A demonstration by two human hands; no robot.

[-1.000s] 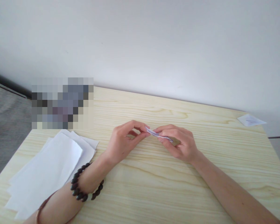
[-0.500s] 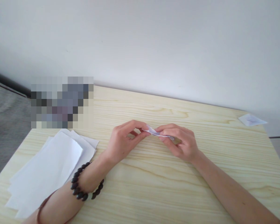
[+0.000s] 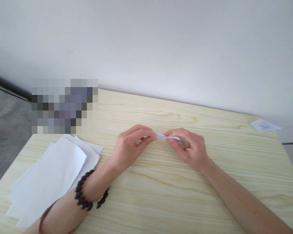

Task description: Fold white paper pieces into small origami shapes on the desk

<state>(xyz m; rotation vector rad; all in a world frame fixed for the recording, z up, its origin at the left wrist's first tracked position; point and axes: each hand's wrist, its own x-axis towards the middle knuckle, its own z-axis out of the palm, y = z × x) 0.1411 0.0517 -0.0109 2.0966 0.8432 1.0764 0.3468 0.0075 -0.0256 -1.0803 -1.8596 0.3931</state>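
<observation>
A small folded white paper (image 3: 162, 135) is held between my two hands above the middle of the table. My left hand (image 3: 134, 144) pinches its left end between thumb and fingertips. The right end is gripped by my right hand (image 3: 189, 144), with the thumb below and the fingers on top. The paper appears narrow and nearly edge-on, and my fingers cover parts of it, so its full shape is hidden. A dark beaded bracelet (image 3: 80, 195) circles my left wrist.
Several loose white sheets (image 3: 48, 175) lie overlapping on the left of the wooden table (image 3: 148, 201), partly beneath my left forearm. A folded white paper piece (image 3: 264, 125) rests at the far right corner. Behind the table rises a pale wall (image 3: 161, 48); a blurred-out patch (image 3: 65, 107) covers the back left.
The folded paper has tilted and now looks flatter and more edge-on. My fingers have closed slightly on it, while both hands stay in nearly the same place.
</observation>
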